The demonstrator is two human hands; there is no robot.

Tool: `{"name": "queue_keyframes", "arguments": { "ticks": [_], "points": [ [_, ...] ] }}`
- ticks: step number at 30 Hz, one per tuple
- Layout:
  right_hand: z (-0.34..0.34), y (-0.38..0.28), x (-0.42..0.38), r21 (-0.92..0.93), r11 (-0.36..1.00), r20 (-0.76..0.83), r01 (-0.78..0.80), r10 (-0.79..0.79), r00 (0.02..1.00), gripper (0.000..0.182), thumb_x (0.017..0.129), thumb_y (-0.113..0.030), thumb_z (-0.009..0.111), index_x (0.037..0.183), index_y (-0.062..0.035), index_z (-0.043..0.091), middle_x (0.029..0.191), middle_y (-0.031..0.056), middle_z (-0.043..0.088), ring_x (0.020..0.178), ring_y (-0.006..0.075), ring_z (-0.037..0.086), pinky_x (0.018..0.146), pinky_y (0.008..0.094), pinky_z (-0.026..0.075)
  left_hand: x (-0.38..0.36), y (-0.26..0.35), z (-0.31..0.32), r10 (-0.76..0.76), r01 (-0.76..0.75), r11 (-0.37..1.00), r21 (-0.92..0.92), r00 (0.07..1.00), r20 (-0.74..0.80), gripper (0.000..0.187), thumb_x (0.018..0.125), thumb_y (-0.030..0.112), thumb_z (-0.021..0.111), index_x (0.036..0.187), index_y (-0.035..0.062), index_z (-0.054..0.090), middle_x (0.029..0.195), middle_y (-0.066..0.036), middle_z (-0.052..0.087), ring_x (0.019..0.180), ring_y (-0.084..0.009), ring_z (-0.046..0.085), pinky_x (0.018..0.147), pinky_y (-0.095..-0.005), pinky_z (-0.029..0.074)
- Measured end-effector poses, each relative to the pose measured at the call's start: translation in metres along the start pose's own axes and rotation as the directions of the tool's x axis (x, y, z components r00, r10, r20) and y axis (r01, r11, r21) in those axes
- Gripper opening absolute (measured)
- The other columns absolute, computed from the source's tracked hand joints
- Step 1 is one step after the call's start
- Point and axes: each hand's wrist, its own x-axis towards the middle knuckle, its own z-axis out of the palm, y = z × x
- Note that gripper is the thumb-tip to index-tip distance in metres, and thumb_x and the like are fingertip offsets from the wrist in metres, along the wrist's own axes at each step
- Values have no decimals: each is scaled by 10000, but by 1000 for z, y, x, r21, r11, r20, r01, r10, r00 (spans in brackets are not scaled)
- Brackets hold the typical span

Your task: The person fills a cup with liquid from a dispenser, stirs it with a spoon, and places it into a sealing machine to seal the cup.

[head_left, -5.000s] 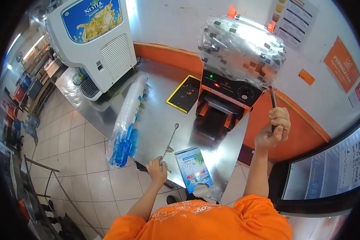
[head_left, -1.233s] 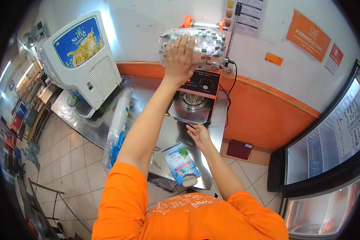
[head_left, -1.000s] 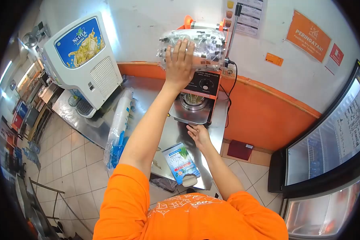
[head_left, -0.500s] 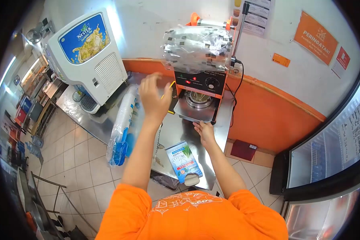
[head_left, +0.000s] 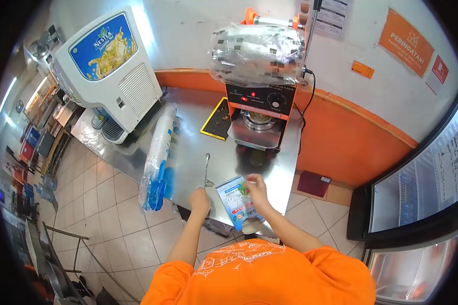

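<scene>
Both of your hands sit low at the near edge of the steel tabletop [head_left: 198, 147]. Your left hand [head_left: 200, 198] rests at the handle end of a long bar spoon [head_left: 206, 170]; whether its grip is closed on the spoon cannot be told. Your right hand [head_left: 256, 185] lies on the glove box [head_left: 235, 201], fingers loose, not clamped. Farther back stand the orange cup sealer [head_left: 259, 109], a sleeve of plastic cups [head_left: 160, 150] and a Nestea dispenser [head_left: 112, 71].
</scene>
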Motion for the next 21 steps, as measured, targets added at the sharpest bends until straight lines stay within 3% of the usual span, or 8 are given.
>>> {"name": "queue_keyframes", "arguments": {
  "ticks": [4, 5, 7, 8, 10, 16, 18, 21],
  "points": [
    [3, 13, -27, -160, 986, 257, -56, 96, 962, 170, 826, -100, 553, 976, -22, 566, 866, 67, 607, 824, 142, 586, 706, 267, 466, 4, -1, -14, -83, 84, 990, -113, 996, 21, 141, 675, 74, 582, 750, -40, 617, 785, -244, 625, 665, -423, 605, 648, -446, 506],
    [1, 11, -34, -180, 975, 341, -133, 188, 921, 188, 877, -155, 556, 1026, -40, 544, 901, 56, 601, 852, 122, 565, 754, 258, 457, 10, -1, -29, -160, 212, 954, -214, 958, 237, 118, 701, 73, 615, 706, -45, 629, 697, -222, 634, 586, -343, 627, 572, -395, 515],
    [1, -14, -50, -341, 935, 432, -97, 247, 867, 212, 906, -188, 531, 1052, -34, 538, 916, 66, 600, 839, 126, 573, 728, 260, 470, 9, -2, -27, -219, 543, 373, -752, 839, 497, 111, 732, 75, 639, 734, -35, 618, 649, -132, 628, 509, -205, 602, 474, -307, 489],
    [-1, -15, -56, -356, 931, 491, 82, 112, 864, 237, 920, -214, 514, 1075, -35, 528, 911, 73, 595, 825, 126, 578, 687, 271, 483, 5, 10, -36, -213, 543, 379, -749, 839, 501, 111, 732, 75, 639, 734, -35, 618, 649, -132, 628, 509, -205, 602, 474, -307, 489],
    [-1, -18, -67, -279, 960, 469, -11, 146, 871, 244, 925, -219, 502, 1083, -34, 521, 902, 71, 589, 801, 126, 576, 674, 275, 486, -16, 58, -72, -111, 381, 173, -908, 924, 367, 104, 768, 48, 623, 808, -44, 595, 639, -66, 601, 528, -115, 577, 466, -226, 459],
    [-25, -56, -92, -195, 981, 157, 23, 8, 988, 137, 929, -119, 403, 968, -17, 484, 646, 60, 511, 598, 132, 518, 539, 281, 420, -32, 140, -72, 21, 69, 264, -962, 997, 77, 151, 788, 106, 658, 893, 6, 613, 749, -40, 607, 570, -78, 543, 495, -202, 427],
    [-42, -53, -88, -245, 966, 22, 78, -75, 997, 150, 907, -128, 389, 929, -20, 491, 637, 49, 496, 553, 119, 475, 509, 287, 391, -26, 157, -98, 292, -169, 612, -773, 956, 23, 220, 789, 133, 672, 974, 28, 616, 862, -56, 602, 593, -72, 531, 511, -199, 414],
    [-67, -61, -83, -310, 951, -154, 23, -74, 985, 170, 885, -120, 370, 882, -18, 506, 581, 27, 458, 522, 96, 433, 461, 282, 338, -12, 160, -96, 302, -129, 522, -843, 953, 41, 363, 796, 165, 667, 1123, 51, 557, 1027, -53, 616, 809, -108, 545, 661, -252, 416]
  ]
}}
